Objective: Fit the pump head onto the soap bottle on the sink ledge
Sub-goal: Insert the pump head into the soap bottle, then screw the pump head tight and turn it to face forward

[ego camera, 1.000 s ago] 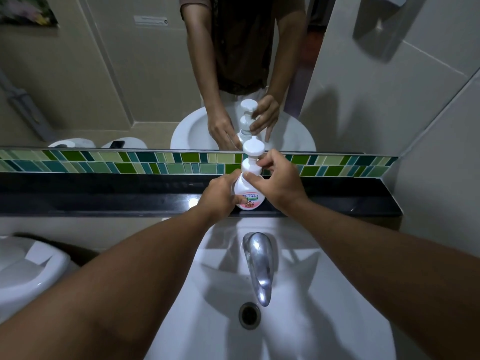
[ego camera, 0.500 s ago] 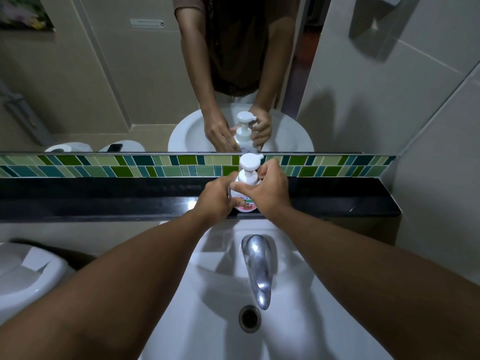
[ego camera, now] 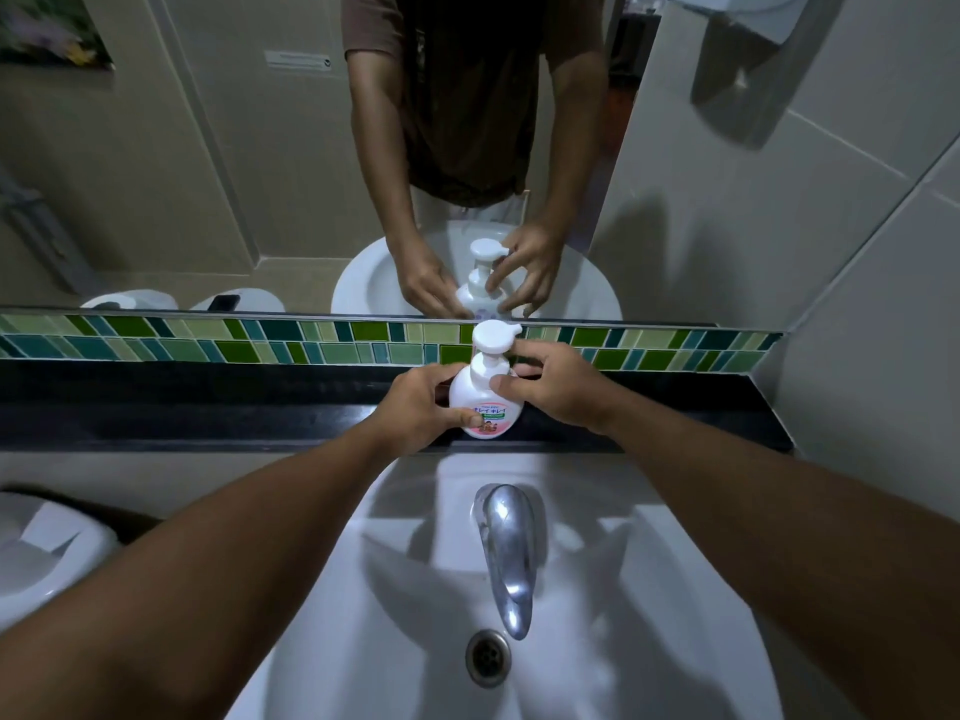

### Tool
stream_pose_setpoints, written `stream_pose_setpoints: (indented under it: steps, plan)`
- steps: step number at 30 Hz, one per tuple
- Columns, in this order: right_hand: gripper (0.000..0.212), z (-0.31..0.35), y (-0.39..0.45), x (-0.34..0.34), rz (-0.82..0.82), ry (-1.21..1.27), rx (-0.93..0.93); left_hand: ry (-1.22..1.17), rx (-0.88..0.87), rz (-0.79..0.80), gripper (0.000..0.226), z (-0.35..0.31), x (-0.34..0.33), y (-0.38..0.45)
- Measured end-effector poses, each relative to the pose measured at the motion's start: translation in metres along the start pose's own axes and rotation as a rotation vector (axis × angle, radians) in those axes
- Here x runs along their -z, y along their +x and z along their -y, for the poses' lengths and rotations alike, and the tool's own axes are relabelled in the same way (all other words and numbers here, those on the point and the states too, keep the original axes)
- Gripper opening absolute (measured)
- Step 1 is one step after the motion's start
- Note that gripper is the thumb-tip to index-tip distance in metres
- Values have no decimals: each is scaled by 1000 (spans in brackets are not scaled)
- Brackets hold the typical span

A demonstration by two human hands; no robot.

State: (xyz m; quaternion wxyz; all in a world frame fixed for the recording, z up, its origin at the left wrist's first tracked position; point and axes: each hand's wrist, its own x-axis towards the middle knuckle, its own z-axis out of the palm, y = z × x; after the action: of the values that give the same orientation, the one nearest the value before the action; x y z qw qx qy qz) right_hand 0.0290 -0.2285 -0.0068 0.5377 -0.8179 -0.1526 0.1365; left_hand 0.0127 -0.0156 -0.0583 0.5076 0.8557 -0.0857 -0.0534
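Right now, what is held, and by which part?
The left hand grips the soap bottle by its body; the right hand only touches its shoulder with the thumb.

Soap bottle (ego camera: 483, 402) on ledge (ego camera: 208, 407), behind faucet (ego camera: 506, 553).

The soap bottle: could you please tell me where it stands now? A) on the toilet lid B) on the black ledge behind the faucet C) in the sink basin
B: the soap bottle stands upright on the black ledge behind the faucet, the left hand gripping its side.

White soap bottle (ego camera: 480, 402) upright on black ledge (ego camera: 208, 407), pump head (ego camera: 492, 337) seated
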Motion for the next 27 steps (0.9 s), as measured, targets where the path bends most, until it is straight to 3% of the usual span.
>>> stream_pose_setpoints:
  steps: [6, 9, 13, 16, 20, 22, 27]
  plan:
    - [43, -3, -4, -13, -141, 57, -20, -32, 9, -12, 60, 0, -1, -3]
    - [44, -1, -2, -29, -293, -46, -34, -23, -4, -16, 60, 0, -2, -4]
    - [61, 2, 2, -52, -495, -163, -130, -21, -3, -27, 55, -2, -3, -5]
    - [79, 0, -3, -58, -542, -213, -207, -24, 1, -38, 52, 0, -3, -5]
    - [102, -10, -13, -49, -496, -234, -231, 10, -15, -15, 58, 0, -1, -4]
    - [103, -11, -14, -37, -428, -182, -192, -11, -9, -13, 61, 0, -1, -4]
    - [68, 2, -6, -11, -107, -129, 40, -36, 2, -17, 63, 4, -3, -2]
